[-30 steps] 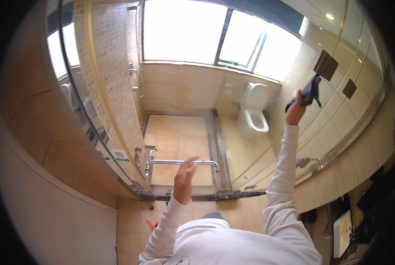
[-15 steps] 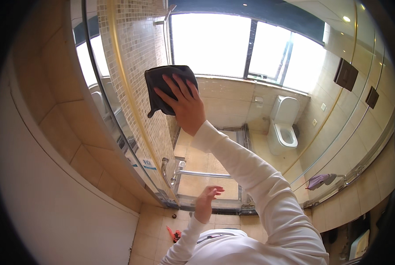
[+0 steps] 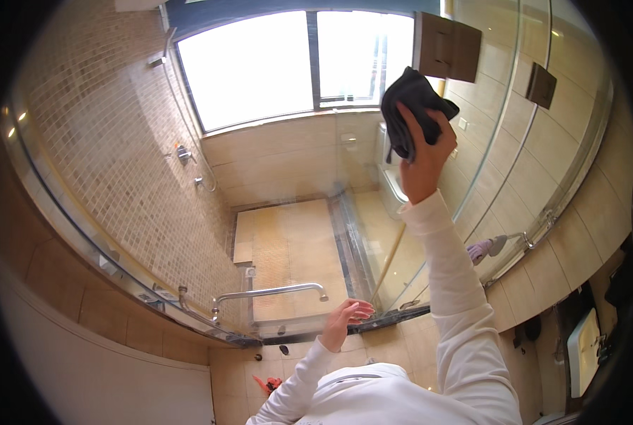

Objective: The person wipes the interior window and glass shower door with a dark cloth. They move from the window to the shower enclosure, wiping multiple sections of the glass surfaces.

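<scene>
In the upper right of the view, my right hand (image 3: 430,152) is raised on an outstretched arm, gripping a bunched black cloth (image 3: 414,106). The cloth's folds hang down beside my thumb, and it overlaps the window edge and the glass below a brown square hinge plate (image 3: 447,46). Whether it presses on the glass I cannot tell. My left hand (image 3: 346,324) is held low in front of my body, empty, its fingers loosely stretched. Beyond it is a chrome bar handle (image 3: 270,291).
A tiled shower floor (image 3: 295,248) lies ahead, beside a mosaic wall (image 3: 111,142) with a shower mixer (image 3: 184,154). Behind the glass stands a white toilet (image 3: 391,177). A purple cloth item (image 3: 481,251) hangs at right, above a white basin (image 3: 583,350). Something orange-red (image 3: 268,384) lies on the floor.
My right hand has carried the black cloth from the left side over to the right. The view has turned right, so the window and toilet sit further left. My left hand stays low.
</scene>
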Action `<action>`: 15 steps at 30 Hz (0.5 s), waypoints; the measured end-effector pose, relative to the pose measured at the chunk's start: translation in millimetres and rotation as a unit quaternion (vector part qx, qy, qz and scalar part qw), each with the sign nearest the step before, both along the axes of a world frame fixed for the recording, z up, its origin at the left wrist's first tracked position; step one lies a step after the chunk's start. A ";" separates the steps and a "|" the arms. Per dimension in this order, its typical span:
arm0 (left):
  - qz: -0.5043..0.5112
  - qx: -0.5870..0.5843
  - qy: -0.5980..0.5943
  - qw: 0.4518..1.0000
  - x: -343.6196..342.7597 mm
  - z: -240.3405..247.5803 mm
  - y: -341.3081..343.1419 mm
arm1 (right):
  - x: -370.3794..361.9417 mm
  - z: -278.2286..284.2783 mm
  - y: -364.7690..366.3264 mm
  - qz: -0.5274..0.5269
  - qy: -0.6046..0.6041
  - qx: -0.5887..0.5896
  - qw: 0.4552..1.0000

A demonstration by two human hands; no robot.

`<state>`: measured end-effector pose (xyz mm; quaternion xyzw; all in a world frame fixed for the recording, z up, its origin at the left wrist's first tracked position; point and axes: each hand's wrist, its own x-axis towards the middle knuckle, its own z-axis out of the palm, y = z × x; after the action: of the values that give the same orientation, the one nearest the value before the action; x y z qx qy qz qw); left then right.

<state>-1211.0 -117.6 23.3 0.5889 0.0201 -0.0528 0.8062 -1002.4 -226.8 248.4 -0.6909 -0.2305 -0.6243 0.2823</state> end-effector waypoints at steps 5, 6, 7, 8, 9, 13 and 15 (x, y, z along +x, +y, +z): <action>-0.070 -0.018 0.029 0.997 38.7 -21.0 -54.0 | 28.2 -51.0 -81.4 0.036 0.083 -0.041 0.995; -0.073 -0.016 0.036 0.997 41.9 -24.2 -60.7 | 30.8 -52.9 -87.4 0.042 0.088 -0.047 0.994; -0.074 -0.018 0.031 0.997 42.4 -24.1 -66.0 | 28.3 -49.9 -88.2 0.052 0.095 -0.055 0.993; -0.073 -0.020 0.026 0.997 41.6 -22.1 -69.2 | 26.6 -46.8 -85.2 0.065 0.102 -0.062 0.991; -0.068 -0.021 0.020 0.997 39.4 -19.8 -70.1 | 29.2 -42.6 -77.0 0.066 0.073 -0.045 0.994; -0.011 -0.020 0.026 0.999 21.8 -13.4 -45.4 | 8.7 -11.6 -12.2 0.099 0.028 -0.015 0.995; 0.038 -0.027 0.021 0.999 4.9 -12.2 -17.8 | -12.6 3.6 33.0 0.112 0.009 -0.021 0.993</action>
<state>-1206.1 -135.4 11.1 0.5641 0.0581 -0.0356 0.8229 -1015.1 -193.9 252.0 -0.6724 -0.3168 -0.5775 0.3377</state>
